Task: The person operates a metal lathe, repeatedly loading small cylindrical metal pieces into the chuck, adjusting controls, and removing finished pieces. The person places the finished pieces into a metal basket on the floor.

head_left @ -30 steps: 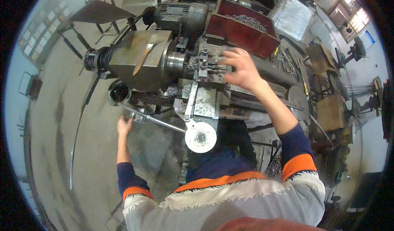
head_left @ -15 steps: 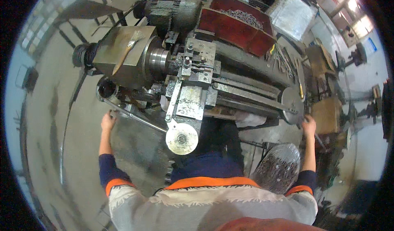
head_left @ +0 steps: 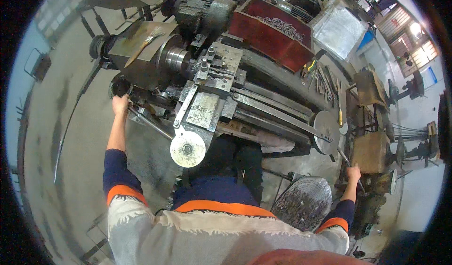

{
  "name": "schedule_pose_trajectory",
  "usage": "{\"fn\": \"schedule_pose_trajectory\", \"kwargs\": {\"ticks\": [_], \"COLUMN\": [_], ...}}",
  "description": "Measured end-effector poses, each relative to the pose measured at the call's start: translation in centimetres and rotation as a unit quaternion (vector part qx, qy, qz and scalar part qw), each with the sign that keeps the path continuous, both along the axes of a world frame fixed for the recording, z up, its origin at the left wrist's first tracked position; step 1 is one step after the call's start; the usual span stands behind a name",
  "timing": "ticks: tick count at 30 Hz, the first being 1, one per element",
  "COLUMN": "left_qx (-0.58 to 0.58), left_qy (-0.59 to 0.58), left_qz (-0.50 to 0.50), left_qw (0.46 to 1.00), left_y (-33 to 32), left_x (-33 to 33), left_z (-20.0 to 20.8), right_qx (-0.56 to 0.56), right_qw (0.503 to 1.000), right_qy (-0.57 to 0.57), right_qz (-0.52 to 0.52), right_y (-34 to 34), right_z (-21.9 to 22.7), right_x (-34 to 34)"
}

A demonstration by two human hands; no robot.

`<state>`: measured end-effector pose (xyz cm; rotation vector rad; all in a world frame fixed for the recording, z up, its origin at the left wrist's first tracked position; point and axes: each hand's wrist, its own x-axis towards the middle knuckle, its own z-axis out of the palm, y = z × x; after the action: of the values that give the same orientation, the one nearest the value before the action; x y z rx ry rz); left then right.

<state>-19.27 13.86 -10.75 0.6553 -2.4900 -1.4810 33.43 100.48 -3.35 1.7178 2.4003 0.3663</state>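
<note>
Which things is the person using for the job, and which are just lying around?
Seem part of the job:
- lathe
- right hand, holding a metal rod
- left hand, near the silver bar; its hold is unclear

Seem just lying about:
- paintbrush on the metal cover
- yellow-handled tool

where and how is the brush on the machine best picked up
Probably best by its wooden handle, coming from the person's side: the brush lies flat on the metal cover, slim handle end toward the person, bristles pointing away.
</note>
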Motion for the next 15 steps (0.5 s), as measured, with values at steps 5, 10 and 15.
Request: {"fn": "schedule_pose_trajectory", "kwargs": {"ticks": [5,10,15], "left_qx": [0.091,0.24,0.284], "left_qy": [-0.05,0.024,0.088], "left_qz": [-0.041,0.002,0.074], "left_qw": [0.994,0.97,0.952], "left_y": [-1.1,1.3,3.2], "left_x": [0.9,2.0,1.9], "left_z": [1.0,1.8,0.9], "right_qx": [-0.053,-0.025,0.008], "right_qw": [0.998,0.999,0.995], "right_qy": [-0.027,0.029,0.095], "right_qz": [0.011,-0.009,-0.007], "right_y": [0.3,-2.5,-11.3], "right_z": [-2.0,-2.7,-3.0], "right_x": [-1.0,1.2,3.6]}}
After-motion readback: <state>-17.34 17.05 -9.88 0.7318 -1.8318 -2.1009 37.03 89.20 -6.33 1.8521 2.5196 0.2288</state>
